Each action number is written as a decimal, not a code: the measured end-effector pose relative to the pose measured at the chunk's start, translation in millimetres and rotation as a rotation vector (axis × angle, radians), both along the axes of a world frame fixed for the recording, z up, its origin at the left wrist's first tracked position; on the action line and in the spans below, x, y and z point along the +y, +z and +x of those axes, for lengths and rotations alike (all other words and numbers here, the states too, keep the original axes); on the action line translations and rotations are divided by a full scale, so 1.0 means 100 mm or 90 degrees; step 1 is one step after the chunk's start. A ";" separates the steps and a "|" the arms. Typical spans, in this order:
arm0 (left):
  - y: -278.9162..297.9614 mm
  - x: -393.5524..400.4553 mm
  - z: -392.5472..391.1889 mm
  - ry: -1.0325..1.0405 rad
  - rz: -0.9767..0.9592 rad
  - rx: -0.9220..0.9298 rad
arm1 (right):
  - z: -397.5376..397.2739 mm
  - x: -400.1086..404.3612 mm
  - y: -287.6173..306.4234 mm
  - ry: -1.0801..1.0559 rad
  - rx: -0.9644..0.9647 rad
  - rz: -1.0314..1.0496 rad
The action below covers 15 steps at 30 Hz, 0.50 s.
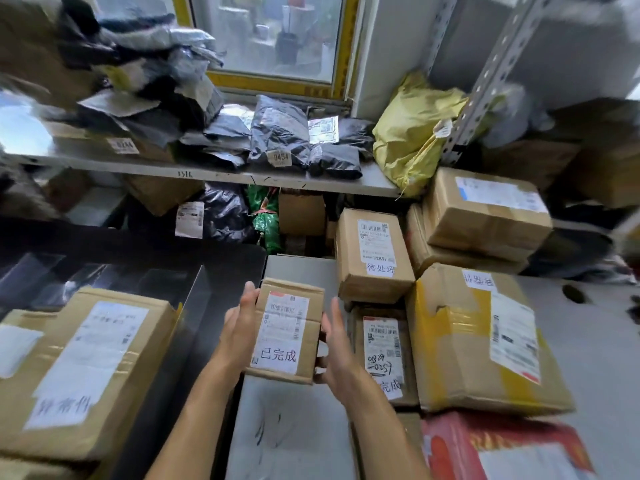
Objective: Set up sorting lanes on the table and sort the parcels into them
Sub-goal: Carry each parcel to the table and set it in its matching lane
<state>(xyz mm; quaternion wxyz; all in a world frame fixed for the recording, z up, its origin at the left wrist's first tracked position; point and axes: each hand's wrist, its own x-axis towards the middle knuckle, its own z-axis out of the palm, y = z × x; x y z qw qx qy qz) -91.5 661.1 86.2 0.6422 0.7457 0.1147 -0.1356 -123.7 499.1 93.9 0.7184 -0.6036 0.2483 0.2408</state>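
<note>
In hand: a small box (285, 329), label marked 已完成, sits between the left hand (239, 327) and right hand (335, 341); it is over the bare grey strip of the table (291, 427), though whether it rests there or is lifted just clear cannot be told
Fingers: both sets are extended and fairly straight, palms pressed to the box's two sides; a flat clamp rather than a curled grip; nothing else is held
Lane at right: a flat box (382, 355) just beside the right hand carries a handwritten tag ending in 成, apparently the same mark; the held box seems to belong with it
Other marks: a tall box (374, 254) behind reads 待处理; a large box (485, 337) with yellow tape bears a tag read upside down; a big box (79, 368) at left reads 异常件
Done: labelled groups appear laid out, several parcels tagged and placed
Left: by the look of it, much; black mailers (277, 133) and a yellow bag (412, 133) crowd the shelf (207, 173), more boxes stack at right, a red box (502, 448) lies near the front edge; none show lane tags
</note>
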 end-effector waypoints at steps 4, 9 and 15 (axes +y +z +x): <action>0.27 -0.18 -0.31 -0.021 -0.028 -0.026 | -0.32 -0.20 0.18 0.003 -0.061 -0.023; 0.82 -0.57 -0.82 -0.065 -0.053 -0.077 | -0.99 -0.66 0.74 -0.014 -0.148 -0.003; 1.32 -1.29 -1.76 -0.113 -0.103 -0.137 | -2.10 -1.36 1.19 -0.057 -0.282 -0.031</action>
